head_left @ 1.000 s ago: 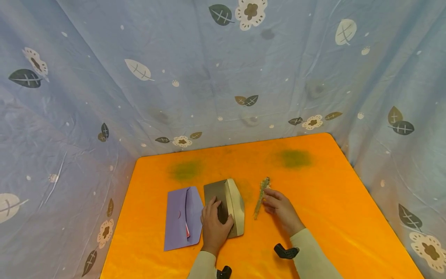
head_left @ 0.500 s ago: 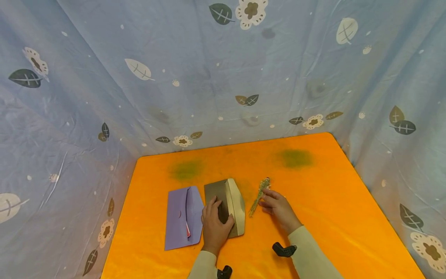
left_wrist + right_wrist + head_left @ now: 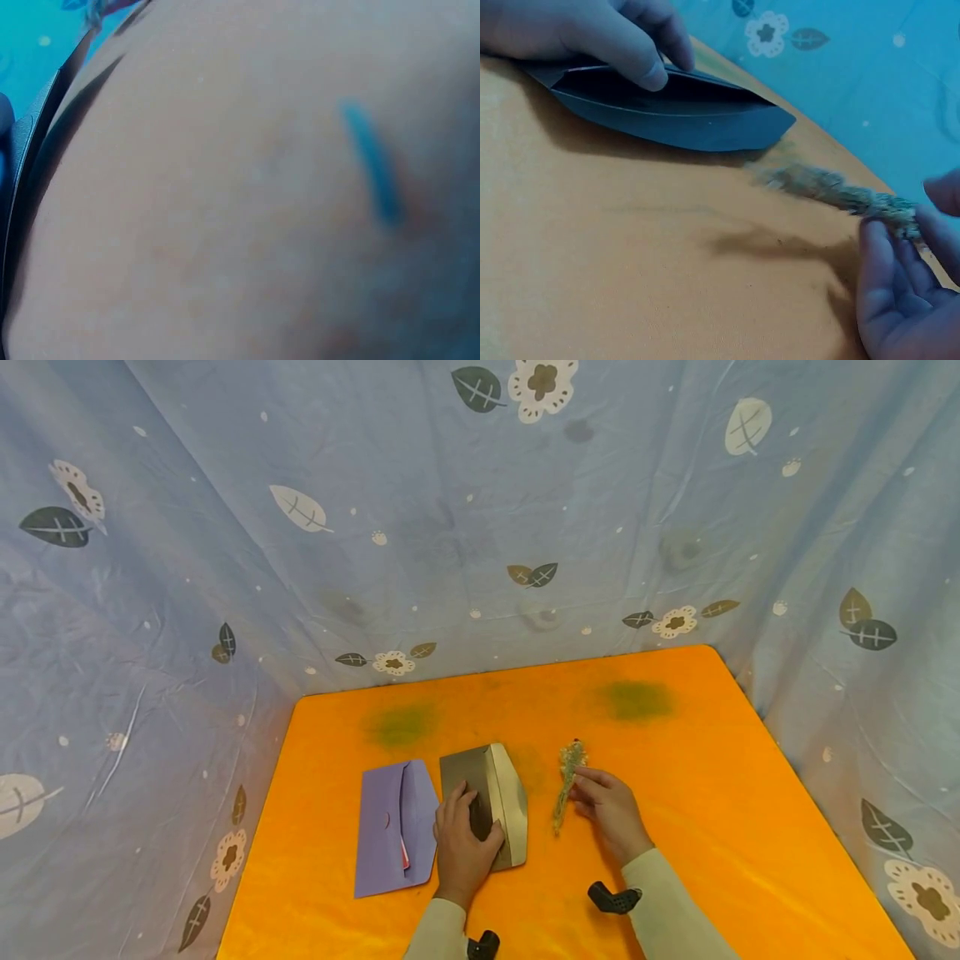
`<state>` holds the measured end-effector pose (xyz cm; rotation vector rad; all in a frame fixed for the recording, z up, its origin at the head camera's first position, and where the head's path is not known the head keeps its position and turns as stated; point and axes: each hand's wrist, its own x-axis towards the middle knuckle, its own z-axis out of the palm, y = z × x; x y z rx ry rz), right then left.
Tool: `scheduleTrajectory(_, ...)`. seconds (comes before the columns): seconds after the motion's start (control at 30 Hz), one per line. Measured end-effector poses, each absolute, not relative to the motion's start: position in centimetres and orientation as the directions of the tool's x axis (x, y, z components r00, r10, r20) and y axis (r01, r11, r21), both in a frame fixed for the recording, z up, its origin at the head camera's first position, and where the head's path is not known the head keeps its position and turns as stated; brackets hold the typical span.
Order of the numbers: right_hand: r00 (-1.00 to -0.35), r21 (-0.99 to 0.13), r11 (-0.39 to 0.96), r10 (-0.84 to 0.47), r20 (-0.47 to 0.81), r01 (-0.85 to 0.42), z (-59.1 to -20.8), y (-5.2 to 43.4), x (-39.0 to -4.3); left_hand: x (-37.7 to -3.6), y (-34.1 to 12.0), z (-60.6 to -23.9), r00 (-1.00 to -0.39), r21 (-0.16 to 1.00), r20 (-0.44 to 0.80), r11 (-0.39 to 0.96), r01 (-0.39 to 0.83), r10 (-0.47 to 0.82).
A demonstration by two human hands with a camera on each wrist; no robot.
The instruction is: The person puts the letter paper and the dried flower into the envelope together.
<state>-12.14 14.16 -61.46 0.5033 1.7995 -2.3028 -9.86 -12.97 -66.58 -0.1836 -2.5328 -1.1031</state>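
My left hand [image 3: 461,852] grips a brown envelope [image 3: 459,768] with a pale gold flap [image 3: 512,810] unfolded to the right. In the right wrist view, the thumb sits at the mouth of this envelope [image 3: 705,127], which gapes. To its right, my right hand [image 3: 611,814] pinches a small bunch of dried flowers [image 3: 572,760] between thumb and fingertips, its thin stems toward me. The right wrist view shows the bunch [image 3: 832,187] held above the table, casting a shadow. Blurred skin of the left hand [image 3: 225,195] fills most of the left wrist view.
Left of the brown envelope lies a purple envelope [image 3: 378,835], flap unfolded, with a red-and-white edge [image 3: 405,857] showing in its mouth. An orange cloth covers the table [image 3: 720,827]. Blue patterned curtains [image 3: 450,527] enclose the back and sides.
The dried bunch has turned in my right fingers: its stem ends swung left, then back right. Thumb and fingertips now sit closer together on it. My left hand and both envelopes stay put.
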Motion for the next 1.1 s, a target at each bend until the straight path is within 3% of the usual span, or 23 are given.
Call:
scheduleTrajectory(0.23, -0.905, -0.892, -0.282, 0.137, -0.402, 0.354, -61.39, 14.38, -12.03, -9.83, -12.93, -66.43, -0.926, 0.683, 0.378, 0.684, 0.257, -0.029)
scheduleTrajectory(1.1, -0.909, -0.827, -0.478, 0.125, -0.398, 0.297, -61.12, 14.06, -12.05, -9.84, -12.93, -66.52, -0.925, 0.686, 0.378, 0.681, 0.258, -0.03)
